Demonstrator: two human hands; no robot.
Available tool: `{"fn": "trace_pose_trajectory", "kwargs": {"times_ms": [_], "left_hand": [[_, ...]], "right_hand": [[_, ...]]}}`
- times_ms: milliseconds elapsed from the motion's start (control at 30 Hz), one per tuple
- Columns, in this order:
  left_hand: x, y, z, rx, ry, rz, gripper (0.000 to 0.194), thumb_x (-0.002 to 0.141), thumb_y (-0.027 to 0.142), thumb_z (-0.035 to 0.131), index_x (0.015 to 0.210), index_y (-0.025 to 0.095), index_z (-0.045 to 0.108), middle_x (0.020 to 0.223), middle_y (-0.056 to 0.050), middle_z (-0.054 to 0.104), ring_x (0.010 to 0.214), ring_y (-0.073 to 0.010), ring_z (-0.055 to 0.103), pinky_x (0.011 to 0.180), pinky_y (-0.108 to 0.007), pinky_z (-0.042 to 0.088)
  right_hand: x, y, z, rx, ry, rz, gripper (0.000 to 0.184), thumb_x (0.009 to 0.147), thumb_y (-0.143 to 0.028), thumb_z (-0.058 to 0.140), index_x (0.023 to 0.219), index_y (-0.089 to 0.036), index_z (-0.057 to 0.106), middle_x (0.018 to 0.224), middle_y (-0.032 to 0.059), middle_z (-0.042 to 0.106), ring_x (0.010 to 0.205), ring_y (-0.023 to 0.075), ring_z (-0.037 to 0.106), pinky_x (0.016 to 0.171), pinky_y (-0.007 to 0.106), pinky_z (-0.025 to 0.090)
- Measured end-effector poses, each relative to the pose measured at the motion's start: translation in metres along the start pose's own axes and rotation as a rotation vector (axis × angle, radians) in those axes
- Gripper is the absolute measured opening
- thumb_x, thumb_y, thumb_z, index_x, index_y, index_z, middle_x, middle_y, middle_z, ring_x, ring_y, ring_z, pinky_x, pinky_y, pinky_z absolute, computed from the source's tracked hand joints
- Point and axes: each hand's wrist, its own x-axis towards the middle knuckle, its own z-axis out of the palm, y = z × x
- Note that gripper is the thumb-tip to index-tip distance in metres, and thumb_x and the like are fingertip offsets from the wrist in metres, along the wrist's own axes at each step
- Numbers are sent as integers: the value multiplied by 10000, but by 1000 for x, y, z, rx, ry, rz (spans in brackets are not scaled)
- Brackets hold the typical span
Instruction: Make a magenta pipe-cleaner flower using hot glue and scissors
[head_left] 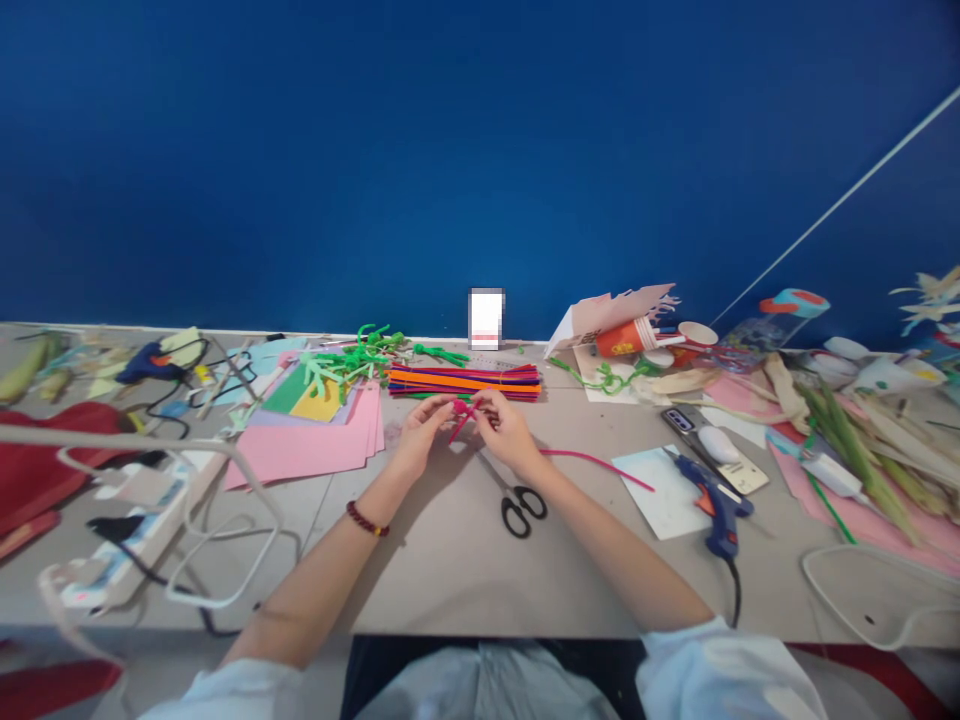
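Observation:
Between my two hands is a magenta pipe cleaner (459, 428), bent into a small crossed shape with a short end hanging down. My left hand (426, 428) pinches it from the left, and my right hand (505, 430) pinches it from the right, fingertips almost meeting. Black-handled scissors (517, 505) lie on the table just below my right hand, their blades pointing up toward it. Another magenta pipe cleaner (600, 462) stretches out on the table beyond my right wrist. Directly behind my hands lies a bundle of colored pipe cleaners (465, 382).
Left are pink paper sheets (307, 450), green twisted pipe cleaners (352, 362) and a white power strip (142, 530) with loose cables. A blue glue gun (716, 505), a phone (681, 420) and corn husks (855, 450) lie right. A lit screen (487, 318) stands against the blue wall.

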Motion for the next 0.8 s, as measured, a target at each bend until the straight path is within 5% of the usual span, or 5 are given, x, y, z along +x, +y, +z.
{"fn": "trace_pose_trajectory", "kwargs": {"times_ms": [133, 267, 433, 600, 800], "left_hand": [[3, -5, 0, -89, -50, -125, 319, 634, 355, 737, 854, 136, 660, 767, -77, 710, 696, -183, 675, 658, -287, 534], [2, -10, 0, -35, -91, -96, 342, 588, 297, 787, 866, 137, 668, 811, -60, 712, 693, -156, 665, 689, -280, 524], [3, -14, -1, -16, -60, -56, 341, 577, 299, 799, 846, 138, 666, 755, -37, 698, 661, -139, 646, 673, -269, 503], [-2, -9, 2, 25, -108, -81, 279, 587, 297, 792, 800, 153, 687, 689, -10, 679, 548, -91, 574, 572, -231, 455], [-10, -7, 9, 119, -102, -90, 250, 586, 325, 783, 750, 150, 711, 642, -3, 662, 475, -74, 482, 501, -225, 397]], "right_hand": [[2, 5, 3, 155, 28, 69, 114, 816, -275, 502, 885, -238, 418, 662, -49, 545, 565, 132, 601, 513, 257, 495], [3, 5, 5, 255, 63, 129, 226, 772, -309, 582, 816, -237, 372, 642, -61, 554, 562, 130, 616, 496, 245, 503], [5, 1, 4, 450, 79, 290, 387, 694, -372, 675, 982, -225, 463, 709, -40, 621, 568, 133, 632, 480, 247, 518], [8, 3, 4, 557, 70, 405, 291, 646, -397, 713, 793, -162, 624, 627, -13, 617, 534, 115, 588, 460, 224, 480], [4, 8, 7, 662, 54, 458, 277, 613, -373, 759, 716, -161, 616, 624, -23, 634, 418, 65, 497, 415, 206, 394]]}}
